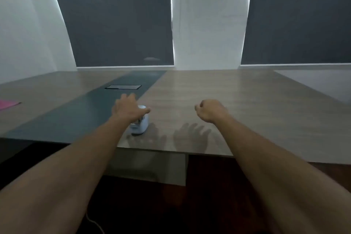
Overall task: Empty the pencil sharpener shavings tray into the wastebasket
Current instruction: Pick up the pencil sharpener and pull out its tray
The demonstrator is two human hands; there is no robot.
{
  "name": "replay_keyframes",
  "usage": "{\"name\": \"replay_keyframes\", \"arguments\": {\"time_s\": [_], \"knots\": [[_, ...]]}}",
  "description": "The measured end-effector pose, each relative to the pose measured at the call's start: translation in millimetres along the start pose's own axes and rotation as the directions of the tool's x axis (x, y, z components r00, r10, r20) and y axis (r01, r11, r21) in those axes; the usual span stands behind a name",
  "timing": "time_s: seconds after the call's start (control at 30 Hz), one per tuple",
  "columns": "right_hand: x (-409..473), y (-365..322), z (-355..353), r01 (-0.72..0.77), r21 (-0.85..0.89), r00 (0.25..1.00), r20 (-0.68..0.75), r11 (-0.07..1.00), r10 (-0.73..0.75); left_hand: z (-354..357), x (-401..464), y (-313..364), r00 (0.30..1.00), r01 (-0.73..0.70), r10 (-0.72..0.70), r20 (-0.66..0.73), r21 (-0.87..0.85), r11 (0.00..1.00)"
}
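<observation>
A small pale blue and white pencil sharpener [139,126] stands on the wooden table [218,97] near its front edge. My left hand [128,109] lies over the sharpener's top, thumb at its right side and fingers reaching past its far side, hiding much of it. Whether the fingers grip it I cannot tell. My right hand [209,110] hovers above the table to the right of the sharpener, fingers curled into a loose fist with nothing in it. The shavings tray is not distinguishable. No wastebasket is in view.
A dark teal strip [79,116] runs across the table, with a black cable hatch [123,87] in it. A pink sheet [7,104] lies at the far left edge. Dark window blinds [117,17] stand behind. A white cable [94,223] lies on the dark floor.
</observation>
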State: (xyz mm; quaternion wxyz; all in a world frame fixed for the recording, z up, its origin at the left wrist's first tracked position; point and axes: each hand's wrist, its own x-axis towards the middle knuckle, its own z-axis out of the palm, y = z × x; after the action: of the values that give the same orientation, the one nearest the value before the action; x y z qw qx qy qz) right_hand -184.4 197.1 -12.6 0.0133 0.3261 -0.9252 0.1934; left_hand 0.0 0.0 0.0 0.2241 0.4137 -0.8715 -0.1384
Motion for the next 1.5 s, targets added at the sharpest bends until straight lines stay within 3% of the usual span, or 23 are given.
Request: {"name": "replay_keyframes", "arguments": {"time_s": [0.1, 0.33, 0.47, 0.53, 0.6, 0.83, 0.97, 1.27, 1.5], "knots": [[-12.9, -6.2, 11.7, 0.047, 0.044, 0.999, -0.018, 0.998, -0.047, 12.0, -13.1, -21.1, 0.992, 0.121, -0.123, -0.004, -0.167, 0.979], [-34.0, -4.7, 17.2, 0.063, 0.249, 0.997, -0.054, 0.967, -0.051, 29.5, -26.2, -18.2, 0.969, 0.209, -0.247, -0.016, -0.48, 0.852], [-40.5, -4.3, 6.4, 0.016, 0.432, 0.999, 0.023, 0.902, -0.028, 30.3, -18.5, -8.3, 0.935, 0.343, -0.302, 0.186, -0.693, 0.634], [-45.8, -5.6, 0.5, -0.096, 0.56, 0.981, 0.193, 0.823, -0.017, 32.3, -19.9, 3.8, 0.905, 0.424, -0.252, 0.343, -0.779, 0.462], [-53.0, -6.2, -5.7, -0.2, 0.632, 0.944, 0.33, 0.748, -0.027, 34.3, -25.2, 21.1, 0.877, 0.48, -0.185, 0.444, -0.788, 0.385], [-62.5, -8.3, -17.1, -0.322, 0.724, 0.89, 0.451, 0.61, -0.066, 45.9, -44.4, 74.8, 0.877, 0.458, -0.04, 0.479, -0.805, 0.377], [-61.0, -0.8, -20.4, -0.316, 0.747, 0.905, 0.422, 0.585, -0.049, 50.3, -47.7, 97.5, 0.9, 0.399, 0.004, 0.437, -0.826, 0.398], [-59.3, 37.6, -21.2, -0.317, 0.878, 0.925, 0.369, 0.359, -0.087, 54.4, -53.8, 121.5, 0.932, 0.268, 0.105, 0.348, -0.852, 0.45], [-52.2, 65.7, -24.6, -0.251, 0.957, 0.967, 0.242, 0.144, 0.08, 51.5, -57.0, 131.2, 0.955, 0.172, 0.136, 0.262, -0.869, 0.464]]}}
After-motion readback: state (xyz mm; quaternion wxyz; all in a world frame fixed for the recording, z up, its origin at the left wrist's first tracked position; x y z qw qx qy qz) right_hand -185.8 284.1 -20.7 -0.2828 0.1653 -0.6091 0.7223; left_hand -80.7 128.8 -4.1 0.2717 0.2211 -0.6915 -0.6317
